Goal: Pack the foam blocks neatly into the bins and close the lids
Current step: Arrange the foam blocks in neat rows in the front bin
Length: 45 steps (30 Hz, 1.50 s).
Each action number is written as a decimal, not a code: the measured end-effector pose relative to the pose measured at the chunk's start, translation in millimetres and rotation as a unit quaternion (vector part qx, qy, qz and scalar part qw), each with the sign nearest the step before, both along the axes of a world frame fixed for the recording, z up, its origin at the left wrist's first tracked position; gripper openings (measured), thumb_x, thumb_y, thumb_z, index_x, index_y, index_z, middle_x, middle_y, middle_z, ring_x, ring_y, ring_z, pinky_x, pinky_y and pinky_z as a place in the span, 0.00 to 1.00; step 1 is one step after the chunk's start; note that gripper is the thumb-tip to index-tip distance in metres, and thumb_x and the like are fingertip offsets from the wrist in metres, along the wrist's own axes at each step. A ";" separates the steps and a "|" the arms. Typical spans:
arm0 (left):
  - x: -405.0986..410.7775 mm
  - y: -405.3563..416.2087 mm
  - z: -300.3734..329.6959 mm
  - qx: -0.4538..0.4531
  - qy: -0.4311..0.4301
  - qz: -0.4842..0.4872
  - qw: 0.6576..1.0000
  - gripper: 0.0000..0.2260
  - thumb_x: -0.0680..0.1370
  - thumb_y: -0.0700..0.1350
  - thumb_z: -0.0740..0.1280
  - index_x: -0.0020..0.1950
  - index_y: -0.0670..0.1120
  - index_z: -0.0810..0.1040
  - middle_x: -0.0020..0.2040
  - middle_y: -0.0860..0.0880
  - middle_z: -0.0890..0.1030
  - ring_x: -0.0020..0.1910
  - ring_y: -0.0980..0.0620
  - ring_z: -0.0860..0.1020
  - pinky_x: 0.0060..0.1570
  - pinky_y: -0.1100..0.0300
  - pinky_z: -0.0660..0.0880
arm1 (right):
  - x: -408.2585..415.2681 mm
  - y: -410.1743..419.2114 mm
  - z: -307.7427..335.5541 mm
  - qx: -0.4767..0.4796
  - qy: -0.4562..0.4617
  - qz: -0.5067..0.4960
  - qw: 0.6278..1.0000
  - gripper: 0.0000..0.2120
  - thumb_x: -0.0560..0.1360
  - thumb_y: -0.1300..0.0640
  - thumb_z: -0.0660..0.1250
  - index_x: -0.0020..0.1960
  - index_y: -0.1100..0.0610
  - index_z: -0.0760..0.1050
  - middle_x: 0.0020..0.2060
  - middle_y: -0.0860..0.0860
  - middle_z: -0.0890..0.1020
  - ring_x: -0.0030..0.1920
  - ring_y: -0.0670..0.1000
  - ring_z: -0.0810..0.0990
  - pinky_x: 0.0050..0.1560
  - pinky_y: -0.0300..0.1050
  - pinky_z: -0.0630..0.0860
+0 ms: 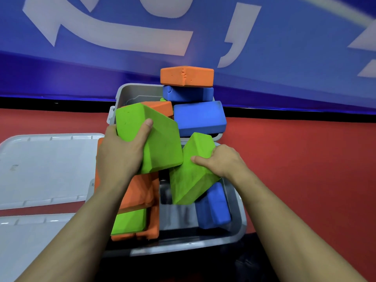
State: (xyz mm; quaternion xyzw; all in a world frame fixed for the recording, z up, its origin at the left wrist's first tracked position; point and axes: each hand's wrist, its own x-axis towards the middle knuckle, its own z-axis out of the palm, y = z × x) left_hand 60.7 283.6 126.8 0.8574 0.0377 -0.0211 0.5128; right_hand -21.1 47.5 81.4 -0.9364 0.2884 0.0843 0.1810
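1. Head view, left hand (120, 157): it is gripping a green block (150, 139), thumb lying on the near face and the other fingers wrapped round the left edge, out of sight. The block is hanging tilted, one corner down, above the near bin (236, 235).

2. Right hand (221, 161): it is gripping a second green block (189, 176), thumb pressing the top face and the remaining fingers curling over the right edge. This block is leaning with its low end inside the bin, just left of a blue block (213, 206) standing against the right wall.

3. Below the left fingers, orange blocks (140, 192) and a flat green block (129, 220) are already filling the left side. A bare strip of bin floor is showing between them and the blue block, below the right thumb.

4. Beyond both sets of fingertips, the far bin (130, 94) is heaped above its rim with blue blocks and an orange block (187, 76) on top; that one looks likely to need repacking.

5. To do this step well, I judge: turn each green block until a flat face is pointing down, seat the right one first in the bare strip flush against the blue block, then the left beside it, pressing gently since foam is giving under thumbs.

6. Left of the left hand, two lids (46, 167) are lying off the bins, so closing is not yet due.
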 end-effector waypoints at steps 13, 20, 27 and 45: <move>-3.6 -7.7 5.3 0.061 -0.028 0.022 0.998 0.32 0.69 0.77 0.65 0.57 0.51 0.78 0.51 0.49 0.82 0.55 0.41 0.79 0.49 0.50 0.70 | -13.4 12.8 -4.9 0.006 0.093 0.012 0.996 0.35 0.64 0.23 0.67 0.33 0.57 0.69 0.31 0.52 0.72 0.37 0.57 0.74 0.34 0.47 0.65; -1.1 -2.7 6.2 0.046 -0.014 0.016 0.999 0.27 0.70 0.76 0.65 0.50 0.53 0.77 0.47 0.52 0.80 0.49 0.45 0.76 0.47 0.52 0.68 | -15.1 9.2 10.5 -0.033 0.129 0.032 0.991 0.37 0.61 0.18 0.64 0.36 0.55 0.70 0.33 0.50 0.72 0.42 0.58 0.75 0.41 0.47 0.68; -3.1 -1.8 7.3 0.100 -0.028 0.003 0.995 0.33 0.67 0.80 0.63 0.53 0.52 0.78 0.49 0.49 0.82 0.53 0.40 0.79 0.47 0.51 0.71 | -19.0 30.7 15.5 0.000 0.151 0.042 0.988 0.35 0.62 0.22 0.69 0.39 0.56 0.72 0.37 0.52 0.77 0.42 0.57 0.75 0.37 0.47 0.67; -5.1 -5.1 6.3 0.103 -0.045 0.010 0.994 0.31 0.70 0.76 0.65 0.53 0.50 0.78 0.46 0.50 0.79 0.50 0.42 0.78 0.42 0.54 0.65 | -27.4 17.4 37.1 0.048 0.101 0.033 0.993 0.51 0.57 0.24 0.73 0.69 0.45 0.54 0.57 0.51 0.79 0.57 0.59 0.79 0.53 0.51 0.74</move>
